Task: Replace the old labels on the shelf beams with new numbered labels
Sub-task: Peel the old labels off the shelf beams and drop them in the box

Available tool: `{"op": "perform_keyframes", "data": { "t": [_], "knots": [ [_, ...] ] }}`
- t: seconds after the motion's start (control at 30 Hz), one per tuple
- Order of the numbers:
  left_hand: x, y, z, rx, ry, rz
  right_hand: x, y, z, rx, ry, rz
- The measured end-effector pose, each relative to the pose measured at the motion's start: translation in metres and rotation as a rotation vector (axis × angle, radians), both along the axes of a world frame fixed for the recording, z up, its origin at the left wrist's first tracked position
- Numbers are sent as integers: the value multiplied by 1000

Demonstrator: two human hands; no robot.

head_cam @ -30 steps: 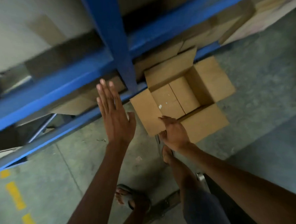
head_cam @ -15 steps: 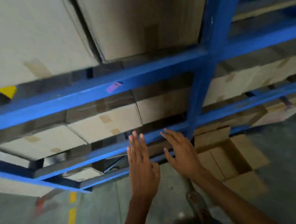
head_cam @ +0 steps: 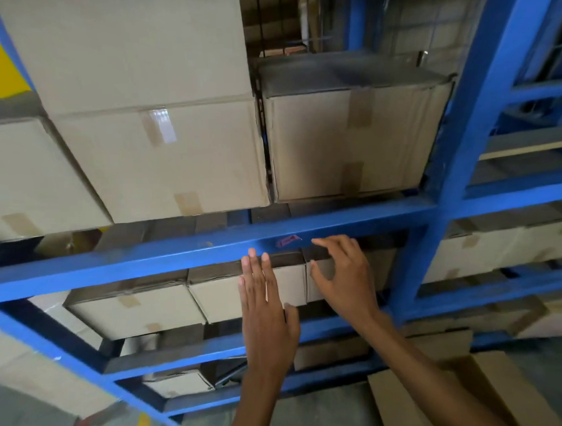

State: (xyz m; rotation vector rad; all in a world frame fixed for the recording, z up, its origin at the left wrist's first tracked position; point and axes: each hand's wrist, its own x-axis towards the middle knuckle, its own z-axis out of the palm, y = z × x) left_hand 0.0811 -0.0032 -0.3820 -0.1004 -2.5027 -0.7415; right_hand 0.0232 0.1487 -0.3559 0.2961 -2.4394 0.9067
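Observation:
A small pink old label (head_cam: 287,241) sticks on the front of a blue shelf beam (head_cam: 177,250) at mid-height. My right hand (head_cam: 344,274) is raised just below and right of the label, fingers spread and slightly bent, index fingertip close to it, holding nothing. My left hand (head_cam: 266,308) is flat with straight fingers, its fingertips just under the beam to the left of the label. No new label is visible in either hand.
Taped cardboard boxes (head_cam: 159,160) fill the shelf above and the shelves below. A blue upright post (head_cam: 464,131) stands to the right. An open cardboard box (head_cam: 445,396) sits on the concrete floor at bottom right.
The view has swung up from the floor box to the shelf. Both hands have risen toward the beam with the pink label, the right hand nearest to it.

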Motion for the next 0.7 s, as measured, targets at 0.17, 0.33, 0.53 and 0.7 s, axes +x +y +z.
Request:
{"op": "perform_keyframes", "data": {
  "t": [0.17, 0.33, 0.53, 0.7],
  "knots": [
    [-25, -4, -11, -1, -18, 36, -21, -12, -2, -32, -73, -29],
    [-46, -5, -21, -1, -35, 81, -35, -19, -8, -77, -28, -40],
    [-58, -7, -24, 5, -62, 109, -46, -26, -9, -117, 22, -63],
    [-63, -8, -26, -11, -75, 124, -53, -29, -8, -133, 35, -66]
  ]
}}
